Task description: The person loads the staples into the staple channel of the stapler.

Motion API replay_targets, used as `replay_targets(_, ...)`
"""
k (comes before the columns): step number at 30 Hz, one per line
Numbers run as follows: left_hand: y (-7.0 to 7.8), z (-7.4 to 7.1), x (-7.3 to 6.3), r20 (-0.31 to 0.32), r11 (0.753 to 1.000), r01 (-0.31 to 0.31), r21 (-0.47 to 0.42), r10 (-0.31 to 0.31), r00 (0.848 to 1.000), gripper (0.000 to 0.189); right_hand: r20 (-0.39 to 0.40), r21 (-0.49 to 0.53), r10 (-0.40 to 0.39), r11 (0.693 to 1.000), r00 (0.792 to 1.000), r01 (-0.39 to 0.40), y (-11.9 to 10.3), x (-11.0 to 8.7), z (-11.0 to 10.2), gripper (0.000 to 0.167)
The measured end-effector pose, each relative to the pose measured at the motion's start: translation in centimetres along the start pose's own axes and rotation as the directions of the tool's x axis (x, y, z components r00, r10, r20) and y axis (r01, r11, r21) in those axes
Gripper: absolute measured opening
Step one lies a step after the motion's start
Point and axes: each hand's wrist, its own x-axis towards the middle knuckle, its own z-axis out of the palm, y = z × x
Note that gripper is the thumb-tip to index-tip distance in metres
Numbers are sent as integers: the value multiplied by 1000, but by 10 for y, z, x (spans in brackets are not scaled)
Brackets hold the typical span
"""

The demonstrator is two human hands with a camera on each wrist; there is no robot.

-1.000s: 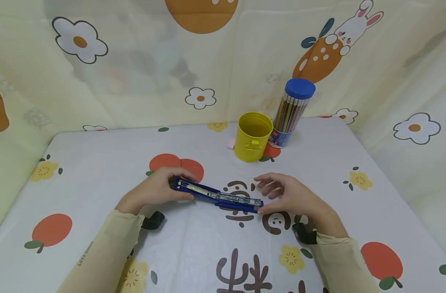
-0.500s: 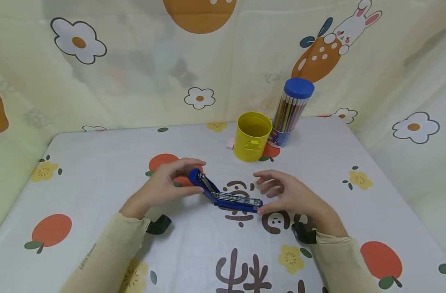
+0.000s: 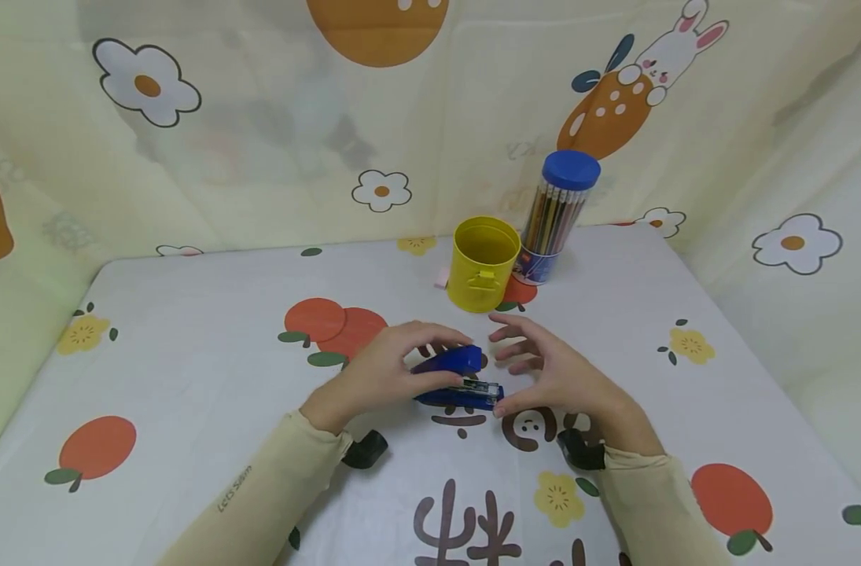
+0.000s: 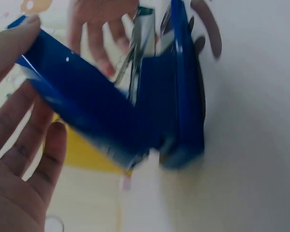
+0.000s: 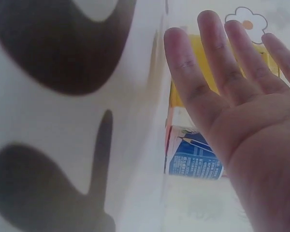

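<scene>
A blue stapler (image 3: 465, 359) lies on the table between the hands, its top arm raised at an angle above the base. In the left wrist view, the gap between top arm and base shows the metal staple rail (image 4: 144, 34). My left hand (image 3: 380, 368) holds the free end of the top arm between thumb and fingers. At the front end of the base, my right hand (image 3: 564, 373) has its thumb touching or very close to it. The other right fingers are spread and relaxed in the right wrist view, with nothing in them.
Behind the hands stand a yellow cup (image 3: 481, 271) and, beside it, a clear tube of pencils (image 3: 553, 220) with a blue lid. A small pink piece (image 3: 441, 277) lies left of the cup. A patterned curtain (image 3: 260, 157) hangs behind the table.
The stapler's top arm has swung from folded out flat, up and over to the right above the base. My left hand moved right with it; my right hand stayed nearly still.
</scene>
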Motion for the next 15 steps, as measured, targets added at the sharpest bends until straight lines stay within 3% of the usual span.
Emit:
replay_targets(6, 2, 13, 12, 96, 998, 16, 60, -22, 995, 41, 1, -8, -54, 998, 999, 54, 1, 0, -2, 104)
replay_targets(15, 2, 23, 15, 106, 997, 15, 81, -23, 994, 34, -2, -86, -68, 994, 998, 68, 0, -1, -3, 101)
